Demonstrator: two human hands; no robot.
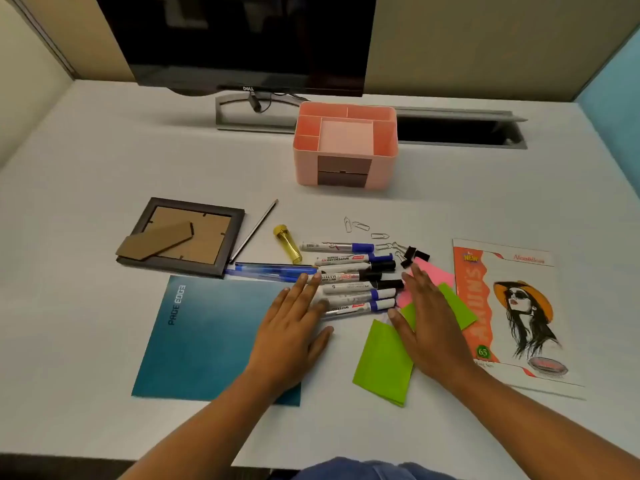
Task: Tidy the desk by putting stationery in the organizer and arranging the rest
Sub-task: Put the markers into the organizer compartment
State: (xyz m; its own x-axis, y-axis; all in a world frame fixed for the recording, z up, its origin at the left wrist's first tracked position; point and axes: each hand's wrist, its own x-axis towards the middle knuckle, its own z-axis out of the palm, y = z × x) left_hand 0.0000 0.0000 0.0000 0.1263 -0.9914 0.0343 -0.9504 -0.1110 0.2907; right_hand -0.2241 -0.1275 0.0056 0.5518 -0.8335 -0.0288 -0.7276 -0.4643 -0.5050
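- L hand (294, 327) lies flat, fingers (304, 289) straight & spread, holding nothing; tips touch the left ends of the whiteboard markers (356, 282)
- R hand (426, 317) flat too, its fingers (420, 278) straight, holding nothing; it rests on the pink note (440, 273) & green notes (384, 362), just beside the marker caps
- markers lie in a heap on the tabletop (86, 161), btw the 2 sets of fingers
- blue pens (273, 270) just left of the L fingertips
- binder clips (414, 254) just past the R fingertips; paper clips (360, 226) a bit further
- pink organizer (346, 150) well beyond both sets of fingers, near the monitor (242, 39)
- blue notebook (207, 337) partly under the L hand & wrist; drawing book (509, 313) just right of the R hand
- yellow tube (287, 244), pencil (254, 232) & photo frame (183, 237) (back side up) sit up & left of the L fingers
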